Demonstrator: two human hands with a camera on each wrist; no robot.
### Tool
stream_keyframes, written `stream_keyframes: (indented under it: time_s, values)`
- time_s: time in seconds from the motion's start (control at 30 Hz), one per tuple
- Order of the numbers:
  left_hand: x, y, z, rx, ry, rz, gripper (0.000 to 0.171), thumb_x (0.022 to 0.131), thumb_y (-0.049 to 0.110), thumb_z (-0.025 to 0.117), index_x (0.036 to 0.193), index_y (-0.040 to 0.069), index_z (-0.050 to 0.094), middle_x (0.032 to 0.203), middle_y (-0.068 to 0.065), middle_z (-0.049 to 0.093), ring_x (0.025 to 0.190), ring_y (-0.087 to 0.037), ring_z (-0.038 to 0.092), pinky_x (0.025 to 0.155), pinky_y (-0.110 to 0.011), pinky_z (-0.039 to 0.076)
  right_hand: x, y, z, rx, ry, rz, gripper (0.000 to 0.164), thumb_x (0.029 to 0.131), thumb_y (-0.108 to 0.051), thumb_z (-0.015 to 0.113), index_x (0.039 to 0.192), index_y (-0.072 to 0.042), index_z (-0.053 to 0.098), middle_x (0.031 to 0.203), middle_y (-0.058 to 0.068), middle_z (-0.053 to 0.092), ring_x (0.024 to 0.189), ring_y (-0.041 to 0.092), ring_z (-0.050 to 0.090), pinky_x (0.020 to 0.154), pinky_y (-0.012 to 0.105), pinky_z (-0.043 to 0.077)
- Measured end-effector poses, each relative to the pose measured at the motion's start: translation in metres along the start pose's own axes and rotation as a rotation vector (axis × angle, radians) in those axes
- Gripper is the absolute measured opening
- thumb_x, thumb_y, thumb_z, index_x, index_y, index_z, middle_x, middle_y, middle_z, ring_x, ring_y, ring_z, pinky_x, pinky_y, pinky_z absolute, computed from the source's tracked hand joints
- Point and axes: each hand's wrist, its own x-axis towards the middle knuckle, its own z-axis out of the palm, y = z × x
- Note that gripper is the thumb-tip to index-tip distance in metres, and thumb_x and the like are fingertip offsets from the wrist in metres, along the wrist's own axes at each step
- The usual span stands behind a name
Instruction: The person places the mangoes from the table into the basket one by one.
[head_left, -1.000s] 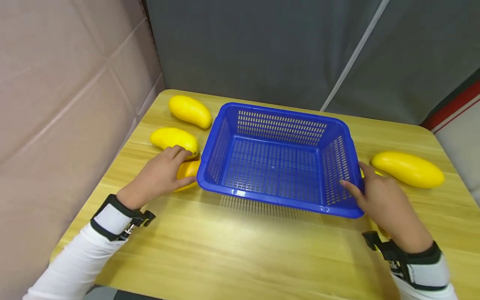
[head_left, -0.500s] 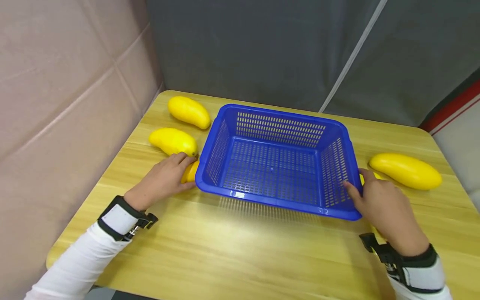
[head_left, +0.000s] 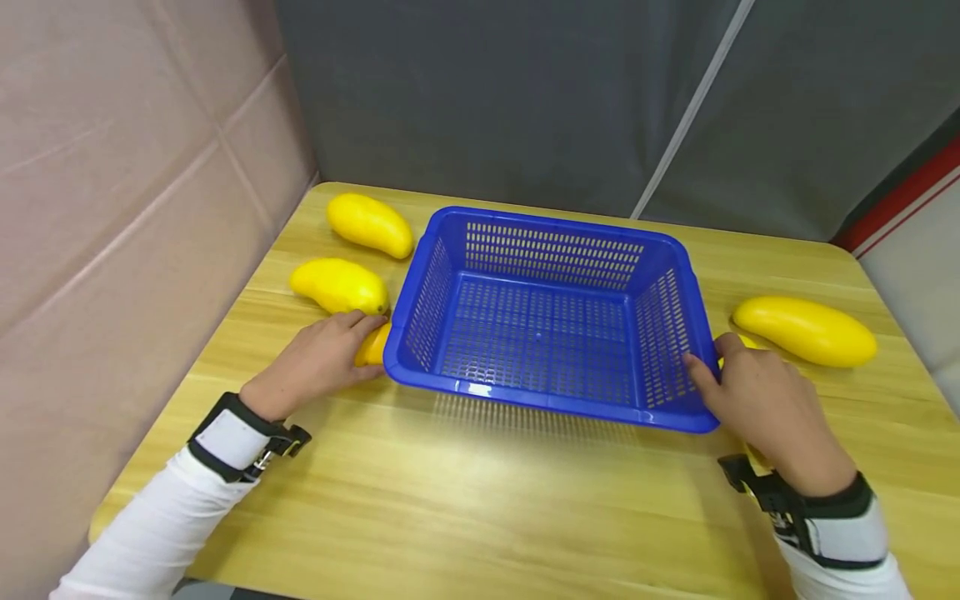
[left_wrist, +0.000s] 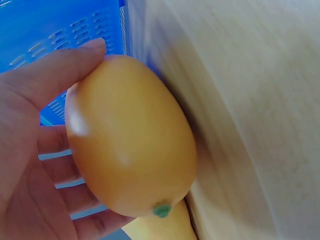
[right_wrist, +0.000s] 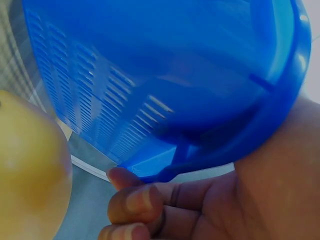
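Note:
My left hand (head_left: 318, 358) holds an orange-yellow mango (left_wrist: 132, 135) beside the basket's left end; thumb on one side, fingers round the other. Its green stem nub shows in the left wrist view, while the head view shows only a sliver between hand and basket. At the opposite end, my right hand (head_left: 768, 400) grips the rim of a blue plastic basket (head_left: 555, 402), thumb inside and fingers outside. Nothing lies in the basket, whose walls and floor are slotted. A yellow mango (head_left: 337, 286) rests just beyond my left fingertips.
Another yellow mango (head_left: 369, 223) lies at the back left of the wooden table (head_left: 480, 517). On the right is a long yellow fruit (head_left: 804, 331), with more yellow partly hidden under my right hand. A dark grey curtain (head_left: 480, 108) hangs behind the table.
My left hand has moved in around the orange-yellow mango, which is now more covered in the head view. The right hand keeps its grip, and the basket stays about where it was.

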Motion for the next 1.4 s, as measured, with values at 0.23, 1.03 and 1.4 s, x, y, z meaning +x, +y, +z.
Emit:
stream_keyframes:
  time_s: [0.23,1.03,1.4]
  values:
    - [-0.001,0.001,0.000,0.047,0.024,0.063,0.072,0.073,0.038,0.082,0.124,-0.007,0.056,0.109,-0.019,0.060,0.093,-0.034,0.060,0.076,-0.048,0.052,0.002,-0.002,-0.001,-0.032,-0.043,-0.002,0.065,0.097,-0.045,0.047,0.110,0.018,0.049,0.063,0.010,0.047,0.053,0.024,0.048,0.042,0.031,0.037]
    - [-0.006,0.008,0.009,0.211,0.192,0.143,0.076,0.063,0.033,0.089,0.120,-0.004,0.054,0.102,-0.019,0.056,0.084,-0.035,0.056,0.066,-0.047,0.051,-0.002,-0.007,0.000,-0.033,-0.030,0.018,0.058,0.098,-0.039,0.048,0.109,0.018,0.050,0.062,0.010,0.046,0.052,0.023,0.047,0.042,0.030,0.036]
    - [-0.008,0.006,0.012,0.159,0.181,0.109,0.073,0.066,0.030,0.088,0.120,-0.005,0.054,0.101,-0.020,0.058,0.083,-0.035,0.058,0.062,-0.048,0.052,-0.004,-0.005,0.001,-0.003,0.004,0.023,0.054,0.098,-0.041,0.047,0.102,0.012,0.051,0.062,0.009,0.045,0.051,0.022,0.046,0.040,0.030,0.034]
